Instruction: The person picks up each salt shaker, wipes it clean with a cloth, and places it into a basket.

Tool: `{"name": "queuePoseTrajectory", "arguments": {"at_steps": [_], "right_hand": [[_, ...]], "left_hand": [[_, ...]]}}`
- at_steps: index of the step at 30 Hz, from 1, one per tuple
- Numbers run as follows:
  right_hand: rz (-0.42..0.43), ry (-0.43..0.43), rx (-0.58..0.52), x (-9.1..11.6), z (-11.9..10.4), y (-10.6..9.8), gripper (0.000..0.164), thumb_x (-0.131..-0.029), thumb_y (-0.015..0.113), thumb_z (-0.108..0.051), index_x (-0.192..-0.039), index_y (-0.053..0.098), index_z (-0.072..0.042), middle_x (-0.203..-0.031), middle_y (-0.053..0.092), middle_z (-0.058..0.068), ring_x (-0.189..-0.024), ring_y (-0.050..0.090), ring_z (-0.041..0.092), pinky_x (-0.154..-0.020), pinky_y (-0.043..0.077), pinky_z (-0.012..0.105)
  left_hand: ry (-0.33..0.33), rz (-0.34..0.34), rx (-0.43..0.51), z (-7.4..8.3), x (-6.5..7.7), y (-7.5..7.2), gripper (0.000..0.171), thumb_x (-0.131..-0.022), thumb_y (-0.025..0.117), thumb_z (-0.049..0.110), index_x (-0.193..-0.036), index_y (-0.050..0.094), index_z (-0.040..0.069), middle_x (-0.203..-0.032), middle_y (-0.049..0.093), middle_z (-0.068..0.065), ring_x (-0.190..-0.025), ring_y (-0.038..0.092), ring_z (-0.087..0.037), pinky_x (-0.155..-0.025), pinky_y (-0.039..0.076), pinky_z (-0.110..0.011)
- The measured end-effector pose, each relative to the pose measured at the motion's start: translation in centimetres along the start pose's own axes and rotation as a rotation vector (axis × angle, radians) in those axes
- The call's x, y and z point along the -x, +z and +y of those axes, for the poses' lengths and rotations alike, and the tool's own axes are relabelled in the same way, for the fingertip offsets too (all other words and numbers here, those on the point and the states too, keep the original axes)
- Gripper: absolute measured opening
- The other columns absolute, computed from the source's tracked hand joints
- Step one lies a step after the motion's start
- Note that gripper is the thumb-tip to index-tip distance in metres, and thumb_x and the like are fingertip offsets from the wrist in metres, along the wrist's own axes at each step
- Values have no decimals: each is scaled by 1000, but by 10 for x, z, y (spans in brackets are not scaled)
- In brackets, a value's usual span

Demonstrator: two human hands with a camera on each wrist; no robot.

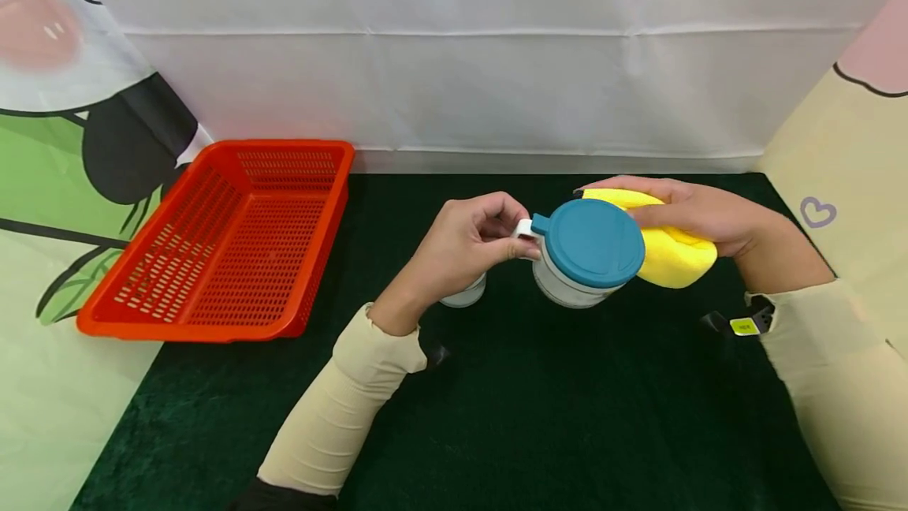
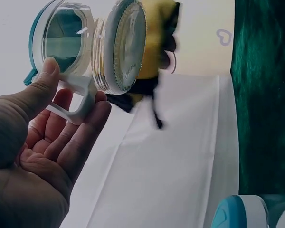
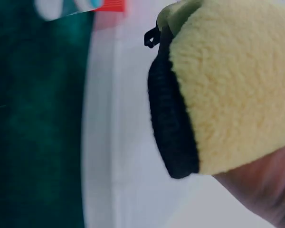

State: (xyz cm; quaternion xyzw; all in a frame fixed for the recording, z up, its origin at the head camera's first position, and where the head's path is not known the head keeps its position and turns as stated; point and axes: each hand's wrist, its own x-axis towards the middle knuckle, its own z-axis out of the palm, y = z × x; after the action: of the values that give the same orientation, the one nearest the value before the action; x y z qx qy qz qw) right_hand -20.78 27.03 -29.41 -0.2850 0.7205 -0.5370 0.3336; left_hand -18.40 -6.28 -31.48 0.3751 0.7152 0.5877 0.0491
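Note:
A clear jar with a blue lid [image 1: 596,241] and a white base is held up above the dark green surface. My left hand [image 1: 475,247] grips its white handle [image 2: 78,107] between thumb and fingers. In the left wrist view the jar [image 2: 66,40] lies tilted sideways, its ribbed white base showing. My right hand [image 1: 698,215] holds a yellow fleecy cloth [image 1: 670,255] at the jar's right side. A dark edge band [image 3: 173,118] on the cloth shows in the right wrist view. Partly hidden under my left hand stands a second jar [image 1: 466,294].
An open red plastic basket [image 1: 244,259] with slotted walls stands at the left. Dark green cloth [image 1: 567,416] covers the table. A white fabric wall [image 1: 454,93] rises at the back, with printed panels on both sides. The second jar's blue lid [image 2: 228,211] shows in the left wrist view.

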Motion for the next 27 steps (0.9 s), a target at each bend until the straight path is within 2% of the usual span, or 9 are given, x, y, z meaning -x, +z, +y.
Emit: {"name": "queuePoseTrajectory", "arguments": {"at_steps": [4, 8, 12, 17, 19, 21, 24, 27], "right_hand": [[10, -7, 13, 12, -26, -2, 49, -110, 41, -6, -156, 41, -22, -109, 57, 18, -74, 69, 38, -64, 62, 48], [-29, 0, 56, 4, -40, -4, 49, -109, 41, -6, -155, 43, -23, -109, 56, 19, -72, 68, 36, -63, 62, 48], [-112, 24, 54, -15, -30, -3, 46, -109, 42, -7, -153, 46, -19, -113, 54, 25, -69, 68, 37, -62, 62, 49], [-201, 4, -25, -29, 1, 0, 45, -110, 37, -6, -154, 45, -14, -133, 50, 27, -87, 68, 40, -71, 61, 53], [-200, -6, -46, -28, 10, -1, 46, -110, 36, -7, -155, 44, -13, -137, 49, 26, -90, 67, 42, -72, 61, 53], [-189, -21, -45, -24, 11, -2, 46, -110, 35, -6, -156, 42, -12, -136, 49, 26, -85, 67, 43, -69, 61, 52], [-155, -29, 5, -17, -1, -3, 47, -110, 37, -4, -156, 41, -11, -125, 51, 25, -74, 67, 42, -63, 61, 50], [-110, -30, 76, -11, -19, -5, 48, -108, 43, -1, -154, 43, -12, -117, 53, 22, -70, 66, 40, -60, 61, 48]], "left_hand": [[16, -23, -2, -2, -2, 3, 17, -91, 78, 2, -105, 68, 2, -96, 71, -5, -85, 72, -17, -83, 61, -35], [40, -50, 0, -1, -4, 9, 19, -90, 80, 3, -105, 69, 3, -96, 71, -4, -84, 71, -17, -82, 60, -34], [64, -87, 4, 4, -4, 14, 20, -89, 81, 3, -105, 69, 3, -96, 72, -3, -84, 71, -16, -82, 60, -33], [46, -87, 7, 8, -3, 12, 20, -88, 81, 3, -104, 69, 3, -96, 72, -3, -83, 71, -15, -82, 60, -34], [27, -75, 16, 7, -3, 10, 20, -88, 81, 2, -104, 69, 2, -94, 72, -4, -82, 71, -16, -82, 60, -35], [22, -72, 19, 3, -3, 8, 19, -88, 81, 1, -104, 69, 2, -94, 71, -4, -81, 71, -17, -82, 61, -35], [23, -83, 13, -1, -2, 7, 19, -88, 81, 1, -103, 69, 2, -93, 71, -4, -81, 71, -17, -82, 60, -35], [28, -103, -8, -3, -2, 9, 20, -88, 81, 3, -102, 69, 3, -94, 71, -3, -83, 71, -16, -82, 60, -33]]}}
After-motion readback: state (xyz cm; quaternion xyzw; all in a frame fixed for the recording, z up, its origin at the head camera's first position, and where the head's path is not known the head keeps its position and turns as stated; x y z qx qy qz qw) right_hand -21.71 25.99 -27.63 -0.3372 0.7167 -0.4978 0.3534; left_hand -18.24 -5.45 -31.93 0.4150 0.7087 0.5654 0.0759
